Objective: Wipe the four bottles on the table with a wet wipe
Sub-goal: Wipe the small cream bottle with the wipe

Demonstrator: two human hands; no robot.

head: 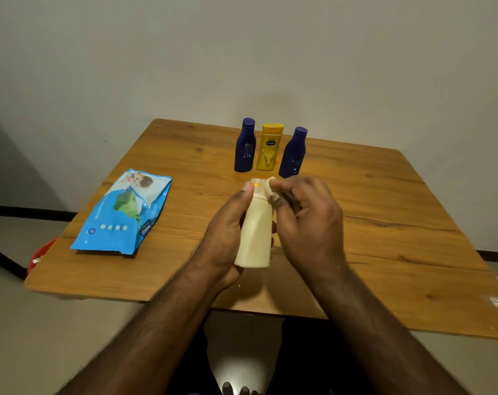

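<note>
Head view: smooth cream bottle (255, 232) in left hand's (225, 238) curled grip, right hand (307, 220) pinching crumpled wipe (270, 185).

Both forearms were bare to the frame's lower edge, with no sleeves, watch or rings showing. The left hand (228, 232) and right hand (307, 220) wore no gloves. Dark clothing covered the lap, and bare toes (240, 390) showed below.
</note>
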